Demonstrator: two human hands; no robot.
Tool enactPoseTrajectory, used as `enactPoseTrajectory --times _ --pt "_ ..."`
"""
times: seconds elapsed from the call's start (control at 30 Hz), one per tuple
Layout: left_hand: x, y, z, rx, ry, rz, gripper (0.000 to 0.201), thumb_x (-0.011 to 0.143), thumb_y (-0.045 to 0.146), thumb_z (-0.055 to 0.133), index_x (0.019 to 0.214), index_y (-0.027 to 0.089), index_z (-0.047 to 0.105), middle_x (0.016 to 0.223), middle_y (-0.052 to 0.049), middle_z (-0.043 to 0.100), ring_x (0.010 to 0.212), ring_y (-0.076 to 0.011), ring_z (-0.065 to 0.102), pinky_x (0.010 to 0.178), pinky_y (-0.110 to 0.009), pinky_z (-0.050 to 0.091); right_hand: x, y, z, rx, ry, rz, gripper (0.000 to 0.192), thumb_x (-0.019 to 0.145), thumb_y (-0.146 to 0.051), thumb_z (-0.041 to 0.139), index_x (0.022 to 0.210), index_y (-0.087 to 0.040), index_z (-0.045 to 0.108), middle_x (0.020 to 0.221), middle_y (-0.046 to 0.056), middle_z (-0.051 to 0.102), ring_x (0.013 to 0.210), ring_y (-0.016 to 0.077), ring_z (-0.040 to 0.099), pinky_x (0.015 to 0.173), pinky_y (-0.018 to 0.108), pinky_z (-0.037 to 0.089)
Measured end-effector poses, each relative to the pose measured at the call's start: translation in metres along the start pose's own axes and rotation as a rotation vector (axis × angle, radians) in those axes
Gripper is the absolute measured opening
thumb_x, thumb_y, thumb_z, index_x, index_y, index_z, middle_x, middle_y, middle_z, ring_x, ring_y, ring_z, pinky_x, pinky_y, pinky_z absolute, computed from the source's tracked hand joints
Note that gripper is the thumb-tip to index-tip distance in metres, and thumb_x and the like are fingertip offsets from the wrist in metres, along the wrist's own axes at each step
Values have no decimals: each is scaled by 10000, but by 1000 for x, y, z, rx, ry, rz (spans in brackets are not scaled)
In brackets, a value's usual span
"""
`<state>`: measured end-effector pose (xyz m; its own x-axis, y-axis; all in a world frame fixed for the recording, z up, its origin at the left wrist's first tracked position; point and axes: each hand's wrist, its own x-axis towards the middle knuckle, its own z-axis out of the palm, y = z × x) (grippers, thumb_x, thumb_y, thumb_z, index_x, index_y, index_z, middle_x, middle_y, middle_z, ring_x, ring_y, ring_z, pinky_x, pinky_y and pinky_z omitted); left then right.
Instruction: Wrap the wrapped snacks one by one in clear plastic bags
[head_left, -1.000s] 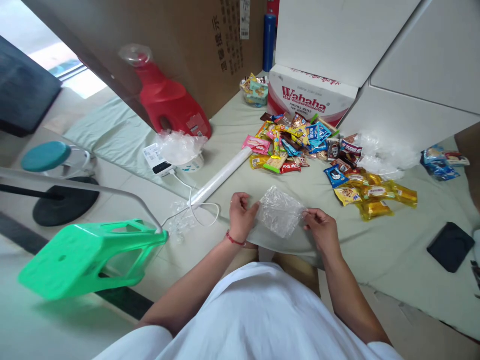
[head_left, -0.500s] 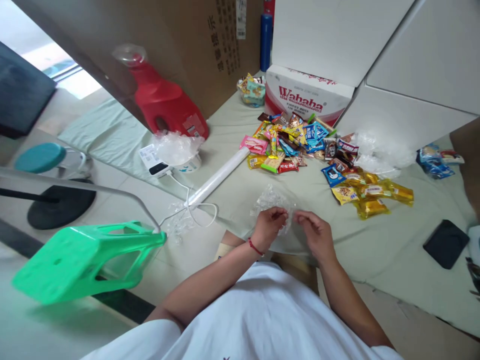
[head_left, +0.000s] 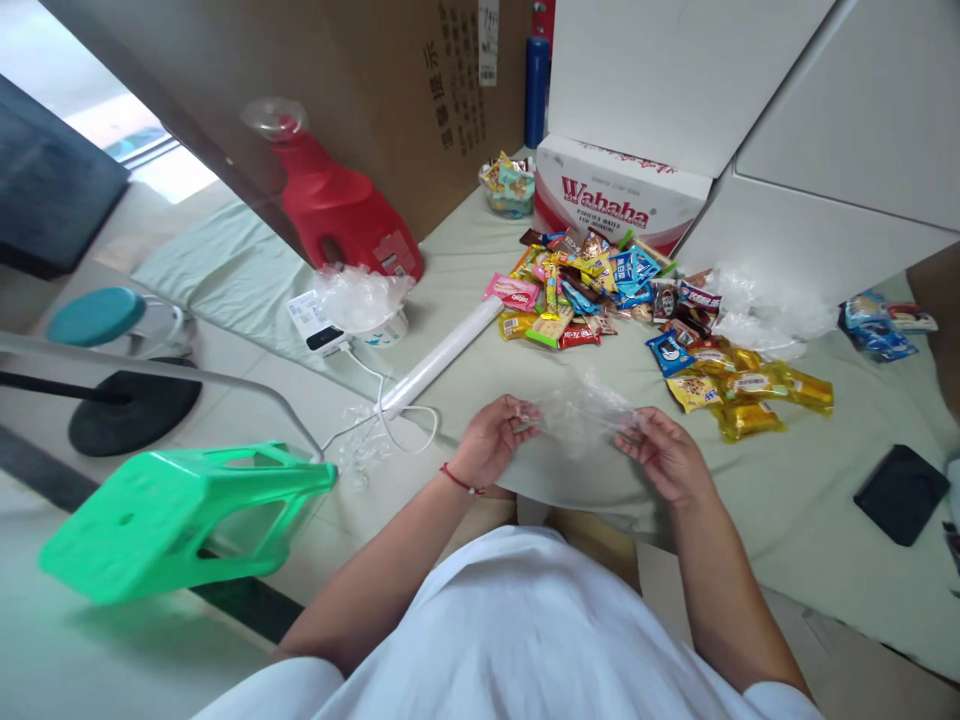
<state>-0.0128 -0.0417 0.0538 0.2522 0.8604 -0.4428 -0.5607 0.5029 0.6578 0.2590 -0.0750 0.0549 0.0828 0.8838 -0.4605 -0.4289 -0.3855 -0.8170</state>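
Stretching a crumpled clear plastic bag apart again after bunching it together a moment ago, the left hand and right hand pinch its opposite edges above the pale green table, near assorted wrapped snacks.

Bright, even daylight enters from the window, upper left beyond the red jug. Shadows are soft. Edges bow with wide-angle distortion, and the hands are slightly motion-blurred.
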Motion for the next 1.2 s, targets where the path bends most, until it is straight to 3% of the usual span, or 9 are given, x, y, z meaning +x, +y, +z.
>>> enactPoseTrajectory --times 0.17,0.3,0.43,0.5,0.57,0.8,0.97,1.07,1.2 --pt "5 26 -22 -104 -83 -53 117 735 189 726 772 165 618 881 -45 738 896 -217 742 898 -409 591 -6 -32 -40 -164 42 -27 409 627 -468 956 830 -222 701 803 12 691 672 120 617 562 218 551" --pt "13 25 -33 -93 -103 -44 123 746 175 733 780 156 616 877 -42 750 876 -222 765 886 -397 600 5 -40 -53 -292 56 -49 449 607 -528 944 813 -212 699 804 19 675 691 122 604 569 217 540" --pt "15 13 -39 -22 -45 -47 149 756 186 754 786 149 612 858 -36 742 859 -217 774 879 -380 605 19 -29 -53 -536 294 -231 517 605 -618 883 838 -201 686 774 15 652 670 138 578 584 258 519" --pt "12 8 -39 2 -18 -33 166 759 208 767 794 147 616 866 -35 739 861 -214 774 875 -368 604 17 -20 -48 -652 446 -366 492 694 -653 803 845 -203 678 689 -7 608 593 128 516 534 251 454" --pt "7 5 -37 14 -10 -8 186 761 242 778 789 149 620 873 -35 733 871 -220 774 863 -360 602 7 -10 -36 -693 456 -378 504 796 -705 686 802 -201 668 596 -17 558 522 125 456 487 255 381" --pt "-10 2 -18 80 -79 53 186 687 255 774 710 157 618 898 -39 717 885 -229 751 829 -336 570 -8 32 24 -578 212 57 735 792 -894 486 724 -184 662 525 10 542 417 118 397 404 265 221" --pt "-18 3 -13 584 -111 -27 381 840 454 557 580 178 597 793 -97 710 793 -214 662 774 -336 509 16 47 32 -595 204 -163 483 735 -686 697 731 -223 558 536 -56 476 472 105 356 452 248 254" --pt "-26 6 -3 1010 158 169 532 967 560 368 663 201 617 823 -111 674 864 -252 629 878 -407 494 16 43 31 -734 189 -314 344 807 -542 669 748 -217 571 573 -62 472 527 110 387 517 245 313" --pt "-28 3 28 1327 337 606 457 905 549 603 1166 175 621 1219 -170 619 1212 -321 554 1074 -492 432 0 30 41 -918 117 -437 275 884 -471 603 779 -217 589 603 -55 507 565 119 442 581 245 355"
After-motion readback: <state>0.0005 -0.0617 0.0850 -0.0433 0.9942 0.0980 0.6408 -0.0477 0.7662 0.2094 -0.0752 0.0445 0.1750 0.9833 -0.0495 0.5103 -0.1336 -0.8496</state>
